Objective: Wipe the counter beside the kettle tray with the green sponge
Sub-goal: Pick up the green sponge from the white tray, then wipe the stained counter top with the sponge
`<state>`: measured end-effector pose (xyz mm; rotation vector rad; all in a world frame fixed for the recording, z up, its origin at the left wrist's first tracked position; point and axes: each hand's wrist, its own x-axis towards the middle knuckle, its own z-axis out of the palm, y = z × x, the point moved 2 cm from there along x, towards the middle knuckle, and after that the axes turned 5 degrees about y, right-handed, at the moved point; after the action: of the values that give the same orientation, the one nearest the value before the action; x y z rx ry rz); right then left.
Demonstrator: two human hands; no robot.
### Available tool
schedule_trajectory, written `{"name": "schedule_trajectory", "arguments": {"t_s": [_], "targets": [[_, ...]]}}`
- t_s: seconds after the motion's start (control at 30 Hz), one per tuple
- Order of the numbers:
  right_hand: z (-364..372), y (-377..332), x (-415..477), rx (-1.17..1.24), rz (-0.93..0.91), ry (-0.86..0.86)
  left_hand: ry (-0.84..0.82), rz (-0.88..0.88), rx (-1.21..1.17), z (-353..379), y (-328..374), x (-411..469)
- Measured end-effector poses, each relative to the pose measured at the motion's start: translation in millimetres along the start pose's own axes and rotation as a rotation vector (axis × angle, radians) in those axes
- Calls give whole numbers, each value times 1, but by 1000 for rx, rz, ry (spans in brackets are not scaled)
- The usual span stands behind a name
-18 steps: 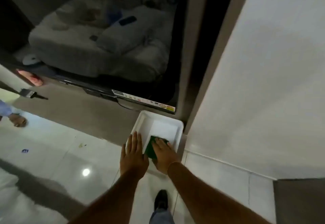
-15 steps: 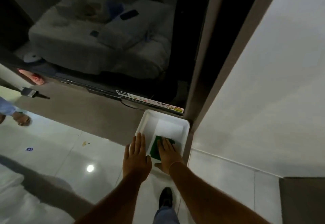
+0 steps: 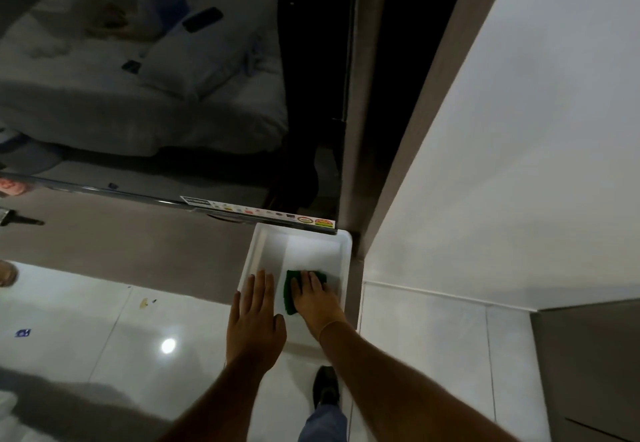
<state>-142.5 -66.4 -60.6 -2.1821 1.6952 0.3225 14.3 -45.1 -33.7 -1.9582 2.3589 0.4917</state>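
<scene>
**Sponge pressed flat inside the white tray**

The right hand lies with straight fingers close together on the flat green sponge, pressing it against the floor of the white rectangular plastic tray. The left hand rests flat, fingers straight, on the tray's left rim. A black glossy television screen hangs just above.

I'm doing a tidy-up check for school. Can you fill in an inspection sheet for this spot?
Surface: grey counter; the sponge is not on it.
Job's things: green sponge lies inside the white tray, toward its near end.
Clutter: dark-handled tool at the counter's left edge.
Hands: right hand presses flat on the sponge; left hand lies flat at the tray's left rim.
Cables: dark loop under the television, possibly a cable.
Surroundings: white wall, glossy floor tiles with a small stain, a shoe.
</scene>
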Motion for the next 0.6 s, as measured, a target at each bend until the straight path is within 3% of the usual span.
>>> {"name": "schedule_trajectory", "arguments": {"t_s": [0.13, 0.33, 0.47, 0.6], "targets": [[-30, 14, 0, 203, 77, 96, 10, 59, -19, -15, 21, 3], [-98, 68, -59, 453, 293, 373, 160, 242, -283, -49, 114, 10], [-119, 133, -144, 541, 488, 598, 185, 507, -265, -49, 209, 10], [-106, 220, -264, 625, 799, 733, 98, 855, -231, -36, 339, -15]]}}
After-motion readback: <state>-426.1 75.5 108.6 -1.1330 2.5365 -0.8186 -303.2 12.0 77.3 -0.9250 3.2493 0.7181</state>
